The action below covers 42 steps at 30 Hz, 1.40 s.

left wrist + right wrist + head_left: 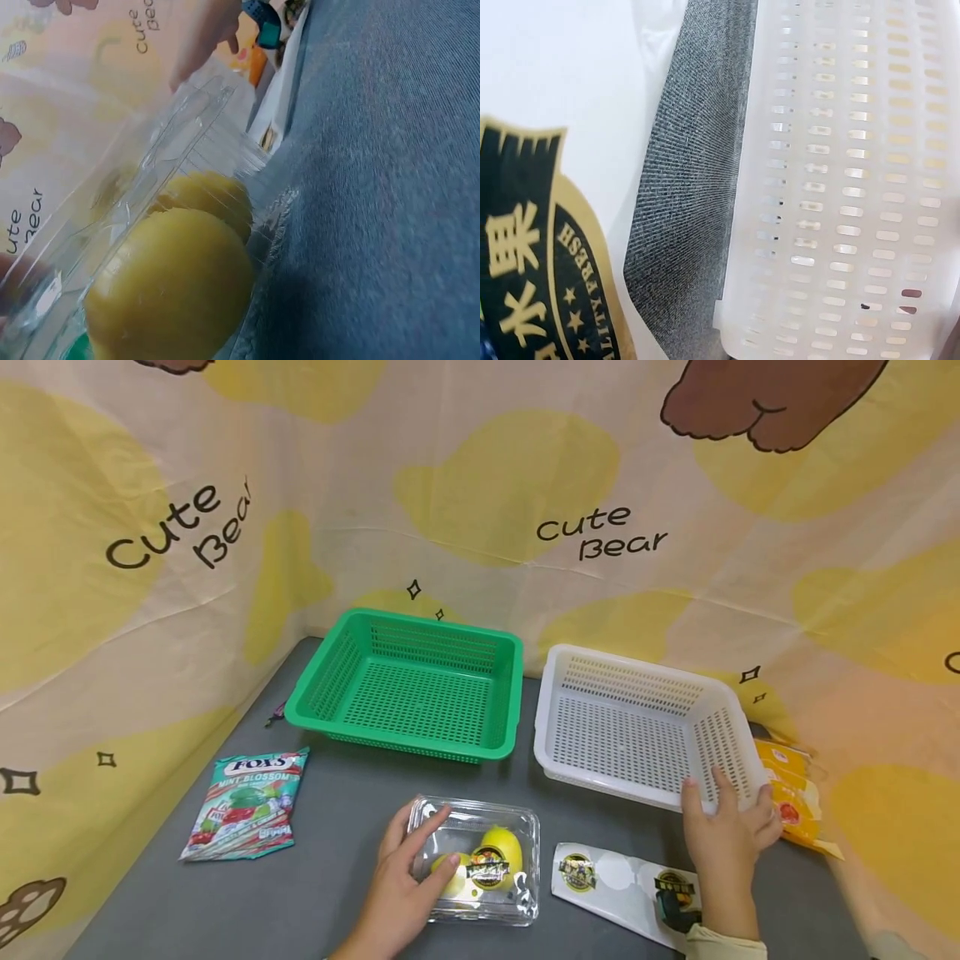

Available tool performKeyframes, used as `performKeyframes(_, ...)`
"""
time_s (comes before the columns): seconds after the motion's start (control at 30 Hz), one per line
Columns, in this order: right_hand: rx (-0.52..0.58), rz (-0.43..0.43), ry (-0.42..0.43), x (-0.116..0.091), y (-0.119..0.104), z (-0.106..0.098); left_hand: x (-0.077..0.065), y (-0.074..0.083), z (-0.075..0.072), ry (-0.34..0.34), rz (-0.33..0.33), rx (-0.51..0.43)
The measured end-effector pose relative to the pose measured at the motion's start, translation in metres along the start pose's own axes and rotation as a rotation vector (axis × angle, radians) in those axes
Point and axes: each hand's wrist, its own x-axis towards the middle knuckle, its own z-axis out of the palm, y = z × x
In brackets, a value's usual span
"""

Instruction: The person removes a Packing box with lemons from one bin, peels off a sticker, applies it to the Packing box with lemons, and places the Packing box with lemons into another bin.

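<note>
A clear plastic box [517, 827] with a round label on its lid stands at the front middle. Inside are yellow lemons [176, 289], seen through the wall in the left wrist view. My left hand [408, 868] lies over the box's left side, thumb and forefinger extended across the lid. At the white basket's [600, 781] near right corner is my right hand [727, 839], its fingers spread and slightly bent over the rim. The right wrist view shows the basket's slotted wall but no fingers.
A green basket [412, 743] stands behind the box. Left of it lies a Fox's candy bag [247, 806]. A white label strip [618, 877] lies between box and right wrist. An orange packet [798, 797] is right of the white basket. Printed cloth walls [465, 502] border the table.
</note>
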Motion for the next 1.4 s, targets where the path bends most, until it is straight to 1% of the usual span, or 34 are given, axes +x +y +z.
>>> performKeyframes(0.1, 0.002, -0.003, -0.004, 0.0, 0.0, 0.001, 0.002, 0.002, 0.004, -0.007, 0.006, -0.021)
performKeyframes(0.17, 0.004, -0.004, -0.006, 0.001, 0.0, 0.002, 0.003, 0.004, 0.007, -0.018, -0.007, -0.047)
performKeyframes(0.3, 0.005, -0.005, -0.005, 0.001, -0.001, 0.001, 0.008, 0.012, 0.012, -0.042, -0.009, -0.096)
performKeyframes(0.4, 0.009, -0.005, -0.004, 0.001, -0.001, 0.0, 0.016, 0.025, 0.016, -0.073, 0.012, -0.15)
performKeyframes(0.5, 0.015, -0.009, 0.002, 0.002, -0.002, 0.0, 0.026, 0.041, 0.023, -0.102, 0.053, -0.183)
performKeyframes(0.6, 0.023, -0.017, 0.009, 0.002, -0.002, 0.0, 0.038, 0.057, 0.032, -0.126, 0.101, -0.22)
performKeyframes(0.63, 0.023, -0.018, 0.009, 0.002, -0.002, 0.0, 0.043, 0.063, 0.036, -0.135, 0.113, -0.225)
performKeyframes(0.73, 0.023, -0.023, 0.007, 0.002, -0.002, 0.0, 0.056, 0.076, 0.049, -0.18, 0.113, -0.286)
performKeyframes(0.87, 0.025, -0.029, 0.009, 0.0, 0.0, 0.0, 0.077, 0.091, 0.069, -0.218, 0.11, -0.304)
performKeyframes(0.93, 0.022, -0.03, 0.012, 0.0, 0.001, 0.0, 0.088, 0.099, 0.078, -0.224, 0.116, -0.3)
performKeyframes(1.03, 0.002, -0.029, 0.008, -0.001, 0.001, -0.001, 0.108, 0.11, 0.093, -0.217, 0.112, -0.294)
performKeyframes(1.13, -0.015, -0.017, -0.005, -0.001, -0.001, -0.002, 0.127, 0.119, 0.11, -0.198, 0.08, -0.258)
performKeyframes(1.23, -0.022, 0.008, -0.023, 0.0, -0.002, -0.004, 0.145, 0.124, 0.129, -0.178, 0.044, -0.213)
performKeyframes(1.4, -0.03, 0.017, -0.032, 0.0, -0.002, -0.003, 0.165, 0.131, 0.158, -0.161, -0.023, -0.168)
